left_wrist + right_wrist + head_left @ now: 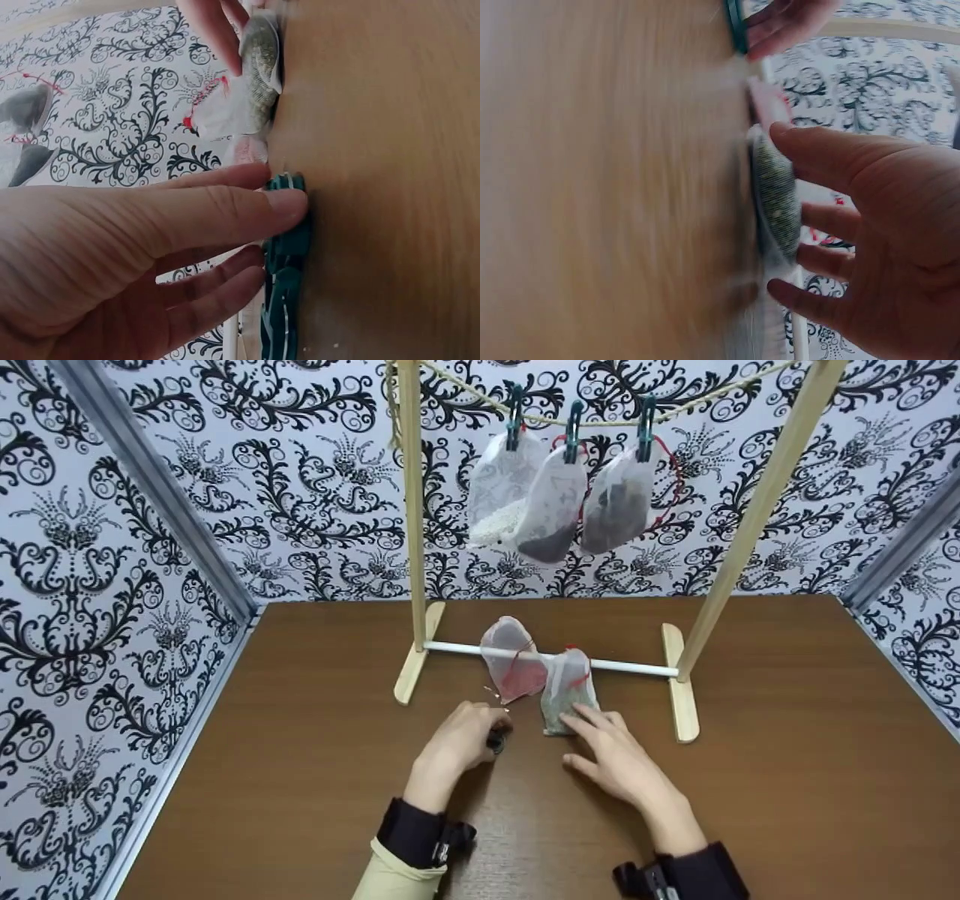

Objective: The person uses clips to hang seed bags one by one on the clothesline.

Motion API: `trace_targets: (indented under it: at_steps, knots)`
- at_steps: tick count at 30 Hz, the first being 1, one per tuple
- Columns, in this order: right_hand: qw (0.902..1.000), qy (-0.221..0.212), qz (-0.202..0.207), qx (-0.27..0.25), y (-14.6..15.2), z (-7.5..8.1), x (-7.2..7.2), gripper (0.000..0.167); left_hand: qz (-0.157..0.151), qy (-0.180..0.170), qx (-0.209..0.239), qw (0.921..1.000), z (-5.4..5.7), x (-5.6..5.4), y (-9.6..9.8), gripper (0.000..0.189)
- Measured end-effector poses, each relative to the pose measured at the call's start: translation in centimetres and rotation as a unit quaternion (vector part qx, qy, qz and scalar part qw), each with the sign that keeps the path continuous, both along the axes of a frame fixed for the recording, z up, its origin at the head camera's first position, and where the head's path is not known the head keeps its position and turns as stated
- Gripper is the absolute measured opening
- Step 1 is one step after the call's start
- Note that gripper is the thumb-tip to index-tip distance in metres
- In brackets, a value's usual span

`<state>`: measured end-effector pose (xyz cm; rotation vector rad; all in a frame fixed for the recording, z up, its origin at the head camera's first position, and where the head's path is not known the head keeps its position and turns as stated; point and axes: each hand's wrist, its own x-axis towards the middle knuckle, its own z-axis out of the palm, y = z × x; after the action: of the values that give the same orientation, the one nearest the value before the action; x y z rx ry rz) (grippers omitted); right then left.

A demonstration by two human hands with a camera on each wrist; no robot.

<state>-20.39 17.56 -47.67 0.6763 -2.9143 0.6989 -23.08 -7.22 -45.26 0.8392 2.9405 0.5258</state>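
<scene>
My left hand [463, 735] is low over the table, left of the drawstring bags. Its thumb and fingers pinch a dark green clothespin [289, 244], and a further clothespin [280, 315] lies in line with it. My right hand [611, 754] has its fingers spread at a small white mesh bag [566, 690] with grey-green filling and a red drawstring. In the right wrist view its fingertips are right at the filled end [776, 195]. Beside that bag, partly overlapped by it, lies another mesh bag [521, 679] with pink contents.
A wooden rack with a left post [412, 510], a right post [757, 525] and a white lower bar [630, 667] stands behind. From its rope [720, 394], three filled bags [551, 521] hang on green clothespins [572, 431]. Patterned walls [315, 510] enclose the brown table [300, 780].
</scene>
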Motion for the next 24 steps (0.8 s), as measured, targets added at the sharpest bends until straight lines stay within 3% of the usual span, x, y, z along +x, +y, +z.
trace_targets:
  at_steps: [7, 14, 18, 24]
  knots:
    - [0.9998, -0.011, 0.018, 0.001, -0.3, 0.9, 0.9, 0.046, 0.038, 0.027, 0.0, 0.9989, -0.8, -0.1, 0.3, 0.036]
    - [0.997, -0.065, 0.03, -0.031, 0.3, 1.4, 1.3, 0.042, 0.037, 0.066, 0.008, 0.9971, -1.2, -0.2, 0.2, 0.038]
    - [0.9965, -0.063, 0.038, -0.038, 0.4, 1.5, 1.4, 0.042, 0.03, 0.074, 0.046, 0.9958, -0.9, -0.1, 0.3, 0.045]
    - [0.9951, -0.048, 0.061, -0.061, 0.6, 1.4, 1.3, 0.04, -0.009, 0.062, 0.126, 0.9901, -0.4, -0.2, 0.8, 0.06]
